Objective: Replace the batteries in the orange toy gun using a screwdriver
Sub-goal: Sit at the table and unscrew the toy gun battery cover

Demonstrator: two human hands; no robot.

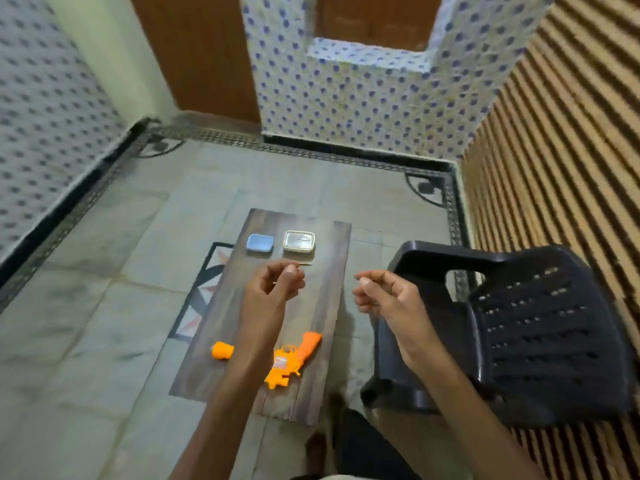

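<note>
The orange plastic toy gun (298, 355) lies flat on the near end of a low, dark wood-grain surface (313, 393) that sits on the grey tiled floor (104, 306); its muzzle points left, its handle slants up to the right, and the left forearm crosses over its middle and hides that part; no hand touches it. Above the middle of the surface the left hand (273, 285) is raised, its grip closed in a pinch of thumb and fingertips on a thin metal screwdriver (305, 264), whose fine shaft sticks out to the right; to the right, apart from it, the right hand (384, 292) is held up beside the surface with fingers curled in and thumb tip near the forefinger; whether that grip has hold of anything small cannot be told. A black perforated plastic chair (536, 323) stands just right of the surface. At the far end sit a rounded blue box (259, 243) and, just beside it on the right, a rounded clear-topped box (299, 241); the two are side by side, not touching.
</note>
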